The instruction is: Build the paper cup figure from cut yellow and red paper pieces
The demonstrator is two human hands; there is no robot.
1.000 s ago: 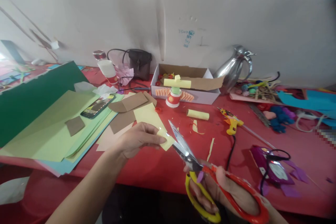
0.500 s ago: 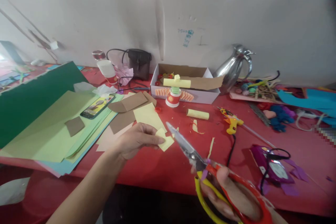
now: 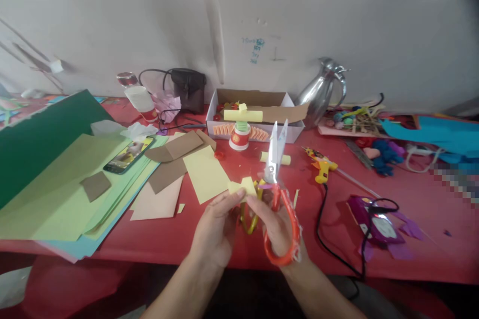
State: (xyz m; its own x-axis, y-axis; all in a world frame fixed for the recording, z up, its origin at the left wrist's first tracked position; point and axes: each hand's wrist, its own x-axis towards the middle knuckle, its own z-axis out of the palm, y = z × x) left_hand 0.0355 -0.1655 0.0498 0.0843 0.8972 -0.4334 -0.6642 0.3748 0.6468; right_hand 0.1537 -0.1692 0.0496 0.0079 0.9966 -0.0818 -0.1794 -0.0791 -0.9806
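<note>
My left hand [image 3: 219,224] pinches a small cut piece of yellow paper [image 3: 245,187] above the front of the red table. My right hand [image 3: 275,222] has the scissors [image 3: 276,157] hung on it, one red handle looped round the hand and the blades pointing up and slightly apart. The right thumb and fingertips meet the yellow paper too. Beyond the hands stands a paper cup [image 3: 239,137] turned upside down, with a yellow paper roll [image 3: 243,115] across its top and folded orange strips at its sides. Another yellow paper roll [image 3: 286,159] lies partly behind the scissor blades.
Coloured sheets [image 3: 48,184] and a phone [image 3: 129,154] lie at left, beside brown paper [image 3: 183,147]. A white box [image 3: 295,132] and a metal jug [image 3: 322,87] stand at the back. At right are a yellow glue gun [image 3: 322,167], its black cord and a purple box [image 3: 374,222].
The scissors have swung from pointing left to pointing up and moved toward the left hand. My right hand now meets the left at the yellow paper. The view has shifted slightly.
</note>
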